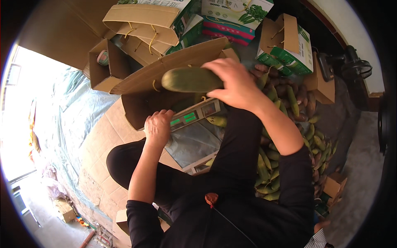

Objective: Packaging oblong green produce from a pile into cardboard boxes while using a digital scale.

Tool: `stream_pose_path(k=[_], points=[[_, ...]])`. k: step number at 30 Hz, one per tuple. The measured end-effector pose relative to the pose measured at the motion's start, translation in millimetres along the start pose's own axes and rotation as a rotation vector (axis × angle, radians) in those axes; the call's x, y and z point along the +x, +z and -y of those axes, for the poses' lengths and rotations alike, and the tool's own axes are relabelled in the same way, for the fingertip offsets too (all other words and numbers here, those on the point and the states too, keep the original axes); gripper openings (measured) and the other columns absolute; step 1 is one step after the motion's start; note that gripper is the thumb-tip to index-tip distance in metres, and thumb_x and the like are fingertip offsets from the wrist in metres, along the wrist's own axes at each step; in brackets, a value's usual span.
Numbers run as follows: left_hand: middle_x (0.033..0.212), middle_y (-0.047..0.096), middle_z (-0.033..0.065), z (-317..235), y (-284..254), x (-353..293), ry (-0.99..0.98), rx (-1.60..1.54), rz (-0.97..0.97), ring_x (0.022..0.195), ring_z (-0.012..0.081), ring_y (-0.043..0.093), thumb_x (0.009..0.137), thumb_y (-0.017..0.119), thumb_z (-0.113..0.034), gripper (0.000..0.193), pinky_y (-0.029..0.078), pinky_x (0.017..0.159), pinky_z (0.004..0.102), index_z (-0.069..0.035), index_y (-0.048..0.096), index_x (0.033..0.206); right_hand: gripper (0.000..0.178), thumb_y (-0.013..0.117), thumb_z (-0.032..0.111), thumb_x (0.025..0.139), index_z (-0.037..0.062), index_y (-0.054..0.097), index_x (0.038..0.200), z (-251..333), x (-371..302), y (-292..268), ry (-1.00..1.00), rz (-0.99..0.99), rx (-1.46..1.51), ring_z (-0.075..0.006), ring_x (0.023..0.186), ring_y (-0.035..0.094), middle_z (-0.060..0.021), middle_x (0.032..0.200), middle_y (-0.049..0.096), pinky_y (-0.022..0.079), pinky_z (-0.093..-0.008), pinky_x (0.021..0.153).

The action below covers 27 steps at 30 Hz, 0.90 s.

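My right hand (235, 82) grips one end of a thick, oblong green gourd (190, 79), held level above an open cardboard carton (136, 109). The gourd is slightly blurred. My left hand (158, 128) is curled over the carton's near edge, its fingertips partly hidden. Right beside it, a scale (194, 117) shows a lit green display. Between my legs lies a grey plastic-covered surface (194, 142) below that display. Little of the carton's inside shows.
Green gourds (269, 165) and brownish ones lie heaped along my right leg. Printed cartons with cord handles (285, 45) stand at the far side. A small box (105, 72) holds a tape roll. A fan (357, 68) is at far right; plastic sheeting (70, 107) lies left.
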<state>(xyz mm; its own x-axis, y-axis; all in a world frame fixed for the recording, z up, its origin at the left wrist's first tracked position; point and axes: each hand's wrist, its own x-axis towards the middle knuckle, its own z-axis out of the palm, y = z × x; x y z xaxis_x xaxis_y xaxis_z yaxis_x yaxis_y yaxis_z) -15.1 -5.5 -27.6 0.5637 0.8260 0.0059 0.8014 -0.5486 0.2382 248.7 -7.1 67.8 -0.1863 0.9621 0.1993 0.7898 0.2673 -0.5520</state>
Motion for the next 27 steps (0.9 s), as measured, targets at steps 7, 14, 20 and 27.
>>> stream_pose_path(k=[7, 14, 20, 27], points=[[0.077, 0.06, 0.0044, -1.3, 1.7, -4.3, 0.004, 0.005, 0.02, 0.078, 0.0238, 0.061, 0.072, 0.055, -0.005, 0.015, 0.047, 0.064, 0.0373, -0.014, 0.061, 0.082, 0.058, 0.077, 0.025, 0.066, 0.0095, 0.057, 0.118, 15.7, 75.5, 116.7, 0.033, 0.6, -0.236, -0.0266, 0.115, 0.049, -0.0072, 0.118, 0.057, 0.041, -0.0425, 0.094], [0.075, 0.058, 0.0037, -4.0, -3.1, 0.9, 0.014, -0.032, 0.044, 0.077, 0.0231, 0.06, 0.071, 0.056, -0.004, 0.011, 0.046, 0.065, 0.0366, -0.013, 0.058, 0.077, 0.043, 0.068, 0.017, 0.076, 0.0106, 0.057, 0.117, -33.5, 95.3, 192.8, -0.05, 0.796, -0.328, -0.0272, 0.12, 0.049, -0.0089, 0.121, 0.056, 0.041, -0.041, 0.099], [0.076, 0.059, 0.0036, 0.8, -4.1, 1.6, -0.005, -0.044, 0.038, 0.077, 0.0224, 0.06, 0.072, 0.055, -0.006, 0.008, 0.046, 0.065, 0.0359, -0.013, 0.058, 0.076, 0.019, 0.061, 0.016, 0.079, 0.0133, 0.07, 0.096, -91.0, 88.6, 187.5, 0.013, 1.176, -0.761, -0.0204, 0.113, 0.054, -0.0029, 0.109, 0.064, 0.045, -0.0357, 0.093], [0.078, 0.06, 0.0036, 2.0, -1.4, 5.5, -0.029, -0.04, 0.054, 0.079, 0.0231, 0.061, 0.073, 0.054, -0.005, 0.012, 0.046, 0.066, 0.0364, -0.012, 0.06, 0.081, 0.021, 0.061, 0.016, 0.075, 0.0148, 0.069, 0.095, -100.5, 69.1, 195.3, -0.194, 0.958, -1.018, -0.0217, 0.108, 0.053, 0.0011, 0.104, 0.064, 0.049, -0.0462, 0.084]])
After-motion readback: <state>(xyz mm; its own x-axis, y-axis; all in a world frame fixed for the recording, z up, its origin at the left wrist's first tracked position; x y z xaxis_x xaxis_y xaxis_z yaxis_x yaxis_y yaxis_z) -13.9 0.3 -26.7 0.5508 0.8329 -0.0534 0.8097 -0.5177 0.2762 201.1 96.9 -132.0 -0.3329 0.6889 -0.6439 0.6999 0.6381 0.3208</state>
